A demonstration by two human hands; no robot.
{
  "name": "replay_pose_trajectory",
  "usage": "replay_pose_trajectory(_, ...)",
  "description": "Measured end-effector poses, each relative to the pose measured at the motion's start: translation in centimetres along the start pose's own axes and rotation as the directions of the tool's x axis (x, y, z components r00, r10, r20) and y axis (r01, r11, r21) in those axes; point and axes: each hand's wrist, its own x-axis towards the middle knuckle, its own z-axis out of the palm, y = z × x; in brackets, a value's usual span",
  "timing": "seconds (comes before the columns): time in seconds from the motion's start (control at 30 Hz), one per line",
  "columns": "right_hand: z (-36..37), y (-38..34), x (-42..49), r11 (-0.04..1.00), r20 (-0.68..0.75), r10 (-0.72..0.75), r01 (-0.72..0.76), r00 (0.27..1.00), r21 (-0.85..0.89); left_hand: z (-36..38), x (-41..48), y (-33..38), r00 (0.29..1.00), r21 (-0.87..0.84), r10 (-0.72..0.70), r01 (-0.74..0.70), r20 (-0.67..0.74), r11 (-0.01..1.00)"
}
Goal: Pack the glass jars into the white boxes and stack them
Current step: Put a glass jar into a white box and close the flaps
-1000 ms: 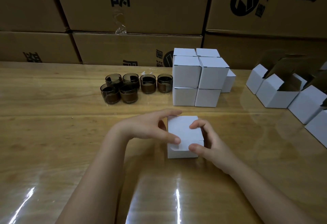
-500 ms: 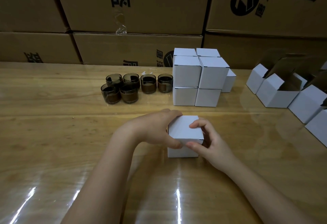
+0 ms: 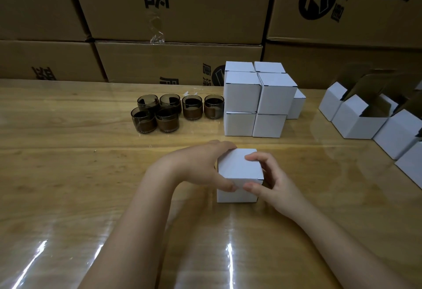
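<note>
Now my left hand [image 3: 196,167] and right hand [image 3: 274,182] clasp the small white box [image 3: 237,165], newly tucked shut and, I judge, ready to stack.

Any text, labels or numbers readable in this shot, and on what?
Cartons: large black Chinese characters, upside down and partly cropped; not reliably readable.
Logo: round black mark on the right-hand one; no legible words in it.
Held box, stacked boxes, jars: no readable print.
Numbers: none.
</note>
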Motion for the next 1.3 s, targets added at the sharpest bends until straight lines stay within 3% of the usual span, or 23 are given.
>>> replay_pose_trajectory(0.6, 0.6, -1.2, 0.1, 0.996, -0.125, -0.086, 0.084, 0.988, -0.014, -0.8, -0.2, -0.4, 0.998, -0.051, 0.010, -0.013, -0.069, 0.999)
replay_pose_trajectory(1.07, 0.3, -1.1, 0.0, 0.992, -0.056, -0.006, 0.013, 0.998, 0.123, -0.6, 0.1, -0.3, 0.999, -0.035, 0.011, -0.012, -0.041, 0.999)
replay_pose_trajectory(1.3, 0.3, -1.3, 0.0, 0.982, -0.029, 0.010, -0.004, 1.000, 0.191, -0.5, -0.2, -1.0, 0.992, -0.250, -0.022, 0.052, 0.122, 0.967)
